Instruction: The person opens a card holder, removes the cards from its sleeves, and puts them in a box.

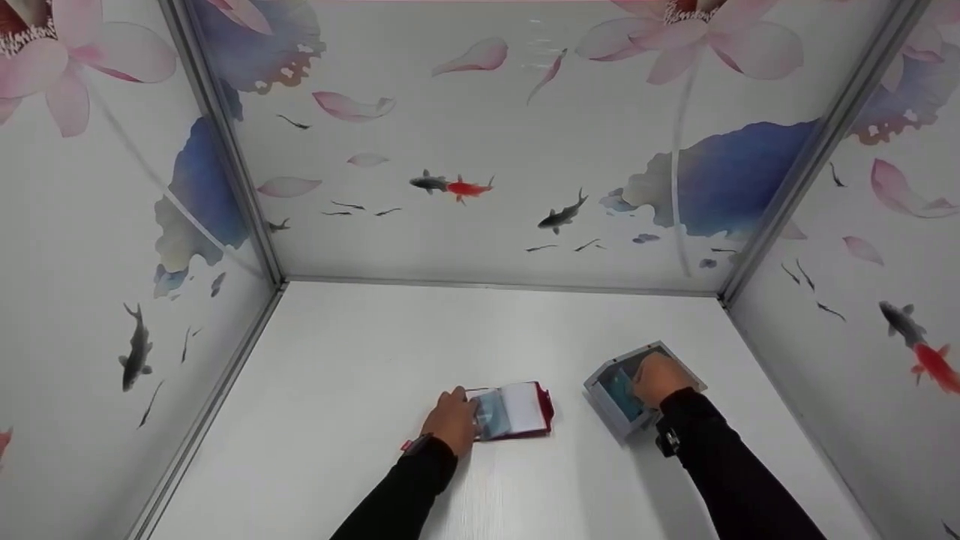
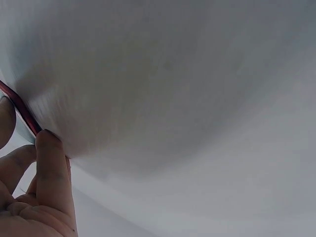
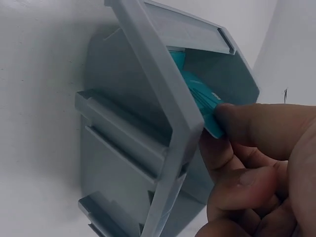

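A small open booklet with a red cover [image 1: 550,409] lies on the white table, showing a white page and a bluish clear sleeve [image 1: 493,415]. My left hand [image 1: 452,420] grips its left edge; in the left wrist view the thumb and fingers [image 2: 51,168] meet at the red edge [image 2: 24,112]. To the right stands a grey plastic bin [image 1: 609,416]. My right hand [image 1: 660,381] reaches into its opening. Between thumb and forefinger it pinches a flat teal packet or card [image 3: 200,96], partly hidden behind the bin's rim [image 3: 165,86].
White panels printed with flowers and fish enclose the table [image 1: 360,337] at the back [image 1: 495,247] and both sides. Metal strips [image 1: 225,135] run along the corners. A small red tab [image 1: 406,445] shows beside the left wrist.
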Demonstrator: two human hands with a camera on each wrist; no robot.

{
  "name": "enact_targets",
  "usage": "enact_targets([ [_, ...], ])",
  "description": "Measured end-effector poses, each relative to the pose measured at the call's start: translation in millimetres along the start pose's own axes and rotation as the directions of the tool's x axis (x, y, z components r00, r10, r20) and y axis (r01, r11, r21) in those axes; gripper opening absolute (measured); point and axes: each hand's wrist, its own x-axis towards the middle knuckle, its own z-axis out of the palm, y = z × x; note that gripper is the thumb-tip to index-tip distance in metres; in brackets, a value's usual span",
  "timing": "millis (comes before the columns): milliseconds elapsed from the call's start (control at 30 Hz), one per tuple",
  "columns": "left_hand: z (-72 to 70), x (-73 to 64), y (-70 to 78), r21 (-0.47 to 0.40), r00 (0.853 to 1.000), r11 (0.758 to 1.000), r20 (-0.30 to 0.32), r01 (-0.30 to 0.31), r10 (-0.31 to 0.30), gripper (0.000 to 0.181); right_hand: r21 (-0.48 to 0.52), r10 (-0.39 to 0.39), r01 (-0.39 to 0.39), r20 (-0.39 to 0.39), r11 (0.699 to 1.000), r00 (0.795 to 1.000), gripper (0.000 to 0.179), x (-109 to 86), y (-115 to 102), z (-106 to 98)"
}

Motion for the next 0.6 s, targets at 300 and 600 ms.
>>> enact_targets([
  [300, 4.6, 2.4, -1.3, 0.007, 1.0, 1.0, -0.009, 0.005, -0.005, 0.036, -0.058, 0.017, -0.016, 0.024, 0.998, 1.0, 0.025, 7.6, -5, 12],
  [600, 0.7, 2.0, -1.5, 0.013, 1.0, 1.0, 0.003, -0.009, 0.009, 0.041, -0.121, 0.036, -0.031, 0.039, 0.992, 0.999, 0.053, 21.2, 5, 28],
])
